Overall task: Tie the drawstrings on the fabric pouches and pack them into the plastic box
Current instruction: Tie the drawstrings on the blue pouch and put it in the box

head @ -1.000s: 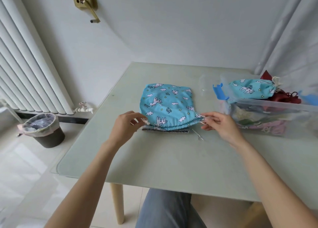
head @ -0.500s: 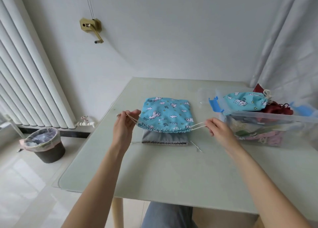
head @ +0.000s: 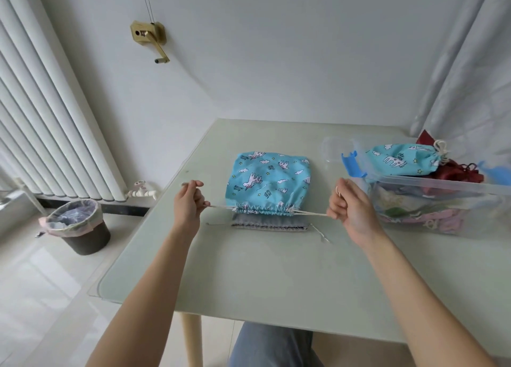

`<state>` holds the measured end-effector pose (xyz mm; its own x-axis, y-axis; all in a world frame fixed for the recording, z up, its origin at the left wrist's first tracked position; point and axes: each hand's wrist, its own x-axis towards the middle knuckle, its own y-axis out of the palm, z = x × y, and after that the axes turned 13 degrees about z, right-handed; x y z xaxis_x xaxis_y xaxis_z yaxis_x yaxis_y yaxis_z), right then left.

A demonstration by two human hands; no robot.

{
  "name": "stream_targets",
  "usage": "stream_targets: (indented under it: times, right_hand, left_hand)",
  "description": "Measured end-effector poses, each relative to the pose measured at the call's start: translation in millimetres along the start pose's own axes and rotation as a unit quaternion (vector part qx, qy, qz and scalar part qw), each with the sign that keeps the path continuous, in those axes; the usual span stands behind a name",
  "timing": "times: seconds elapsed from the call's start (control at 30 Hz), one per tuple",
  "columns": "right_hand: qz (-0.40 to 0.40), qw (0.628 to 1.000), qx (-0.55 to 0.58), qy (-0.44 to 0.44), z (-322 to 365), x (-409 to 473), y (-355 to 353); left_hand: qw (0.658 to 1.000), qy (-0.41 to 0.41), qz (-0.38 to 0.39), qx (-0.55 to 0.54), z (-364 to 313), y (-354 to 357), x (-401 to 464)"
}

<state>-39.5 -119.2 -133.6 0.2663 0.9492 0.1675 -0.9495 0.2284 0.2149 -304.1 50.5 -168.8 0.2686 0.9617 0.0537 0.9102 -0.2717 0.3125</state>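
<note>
The left hand [head: 188, 204] has its grip closed around the cream drawstring [head: 219, 206] that comes out of the left end of the blue unicorn-print pouch [head: 266, 184], the fingers curled over the cord with a short tail showing above the knuckles. The right hand [head: 349, 206] has its grip closed on the matching pair of cords [head: 311, 214] leaving the pouch's right end. The pouch lies flat on the pale green surface [head: 276, 278] directly between the two grips, its gathered, ruffled mouth in line with them and its body stretching away from the person beyond that line. Both cords run taut and nearly level from the gathered mouth outward to each grip. Just on the person's side of the gathered mouth, a grey pouch [head: 269, 224] lies under the blue one, only its near edge showing, with thin grey cords [head: 320, 234] trailing loose on the surface below and inside the right grip. To the outer side of the right grip, close beside it, stands the clear plastic box [head: 442, 200] with blue latches, holding a tied blue unicorn pouch [head: 401, 159] on top of red and pink fabric. A clear lid [head: 336, 152] rests on the surface beyond the right grip, next to the box.
</note>
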Motion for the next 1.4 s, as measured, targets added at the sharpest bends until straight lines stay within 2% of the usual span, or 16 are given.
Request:
stream_targets:
  times: [0.1, 0.23, 0.33, 0.4, 0.53, 0.63, 0.7, 0.77, 0.83, 0.9, 0.97, 1.07, 1.17, 1.23, 1.33, 1.4]
  right_hand:
    - [-0.016, 0.986, -0.161, 0.047, -10, -2, -9]
    - [-0.028, 0.905, -0.424, 0.031, -15, -7, -16]
    - [-0.032, 0.861, -0.507, 0.016, -12, -9, -19]
    - [-0.033, 0.846, -0.532, 0.023, -10, -7, -21]
    - [-0.026, 0.825, -0.563, 0.025, -8, -6, -24]
    - [-0.011, 0.846, -0.532, 0.032, 3, -2, -24]
    - [0.022, 0.885, -0.464, 0.034, 18, 7, -17]
    - [0.097, 0.93, -0.349, 0.059, 30, 19, -2]
    - [0.16, 0.94, -0.289, 0.083, 33, 36, 13]
    - [0.177, 0.929, -0.311, 0.092, 30, 55, 29]
    - [0.168, 0.925, -0.327, 0.098, 22, 67, 42]
    - [0.121, 0.949, -0.276, 0.096, 7, 82, 51]
    - [0.079, 0.967, -0.229, 0.079, -1, 97, 53]
    - [0.078, 0.973, -0.203, 0.081, -2, 104, 52]
    - [0.127, 0.973, -0.166, 0.097, -4, 109, 48]
    - [0.183, 0.966, -0.151, 0.106, -8, 113, 46]
  left_hand:
    - [0.996, -0.005, -0.011, 0.084, 2, -9, 5]
    - [0.937, 0.035, -0.014, 0.347, 0, -21, 10]
    - [0.892, 0.065, -0.012, 0.447, -4, -23, 12]
    - [0.869, 0.078, -0.011, 0.489, -5, -24, 12]
    - [0.861, 0.091, -0.009, 0.5, -5, -23, 11]
    - [0.891, 0.066, 0.042, 0.447, -11, -13, 7]
    - [0.919, 0.039, 0.107, 0.378, -21, -6, 7]
    - [0.921, 0.017, 0.173, 0.348, -32, 7, 8]
    - [0.894, 0.023, 0.216, 0.392, -41, 25, 12]
    - [0.858, 0.034, 0.237, 0.455, -46, 43, 19]
    - [0.824, 0.04, 0.25, 0.507, -45, 57, 25]
    - [0.794, 0.079, 0.252, 0.547, -38, 75, 34]
    - [0.8, 0.128, 0.237, 0.537, -32, 90, 45]
    - [0.822, 0.137, 0.254, 0.491, -34, 101, 50]
    - [0.863, 0.122, 0.277, 0.405, -38, 112, 59]
    - [0.868, 0.105, 0.287, 0.391, -34, 117, 66]
